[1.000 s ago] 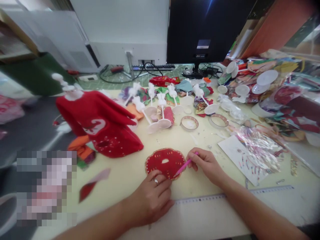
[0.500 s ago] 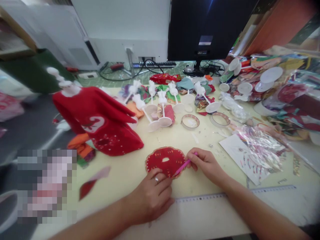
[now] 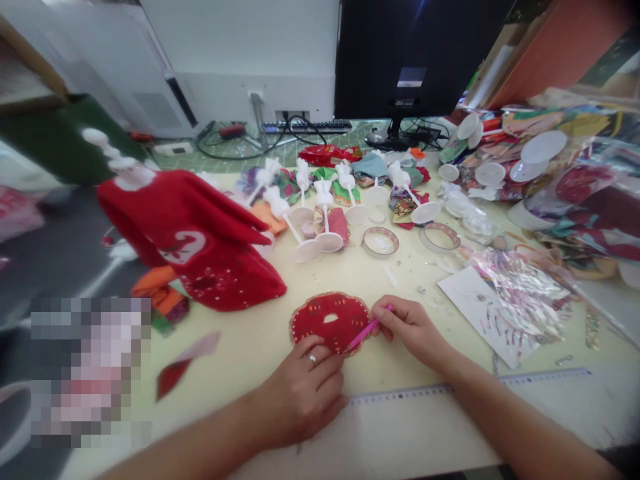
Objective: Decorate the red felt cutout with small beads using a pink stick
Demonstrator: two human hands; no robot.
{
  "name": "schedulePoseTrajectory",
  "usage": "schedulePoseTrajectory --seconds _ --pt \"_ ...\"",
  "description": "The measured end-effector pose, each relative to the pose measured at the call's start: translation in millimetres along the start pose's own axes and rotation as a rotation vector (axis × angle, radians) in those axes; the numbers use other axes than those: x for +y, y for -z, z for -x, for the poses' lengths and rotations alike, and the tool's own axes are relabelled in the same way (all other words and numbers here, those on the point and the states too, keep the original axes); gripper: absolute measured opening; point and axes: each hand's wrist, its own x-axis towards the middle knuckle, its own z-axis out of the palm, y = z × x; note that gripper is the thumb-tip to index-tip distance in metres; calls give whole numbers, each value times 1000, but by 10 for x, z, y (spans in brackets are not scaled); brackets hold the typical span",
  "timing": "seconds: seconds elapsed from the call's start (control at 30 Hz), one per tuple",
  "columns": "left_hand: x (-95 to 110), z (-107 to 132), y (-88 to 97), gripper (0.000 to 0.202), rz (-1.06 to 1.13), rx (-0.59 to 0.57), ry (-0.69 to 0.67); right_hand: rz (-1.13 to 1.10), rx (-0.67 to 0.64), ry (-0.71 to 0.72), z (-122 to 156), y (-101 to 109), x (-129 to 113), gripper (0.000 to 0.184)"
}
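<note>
Next to a moment ago, little has changed: the whole table has slid a touch left in view, while both hands and what they work on sit as they did. At far left, a red felt dress [image 3: 190, 247] stands on a white stand, its surface dotted with pale beads, with orange cloth [image 3: 157, 293] just below its hem. Nearer, a red scrap [image 3: 173, 379] lies joined to a pale pink piece. The left hand [image 3: 300, 393], a ring [image 3: 312, 359] on one finger, is not clenched; its fingers press flat on the near edge of the red disc [image 3: 330, 321], which lies on the cream table [image 3: 240, 393] near the middle. The disc is felt, slightly wider than deep along its left-right axis, edged in gold trim, with a pale oval slot at its center. The right hand [image 3: 413, 333] pinches a pink stick [image 3: 367, 335], whose long axis runs diagonally, its tip pointing left and toward the near side, onto the disc's lower right. Beyond lie white plastic stands [image 3: 325, 220] and two round rings [image 3: 381, 242]. A steel ruler [image 3: 450, 393] runs along the near side, and crinkled foil [image 3: 515, 300] sits on white paper at right.
</note>
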Motion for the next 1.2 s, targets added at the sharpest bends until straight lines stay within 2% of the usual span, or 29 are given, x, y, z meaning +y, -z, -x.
schedulePoseTrajectory --seconds 1.2 --pt "4 -30 6 18 -33 -21 6 72 -5 19 13 14 -8 28"
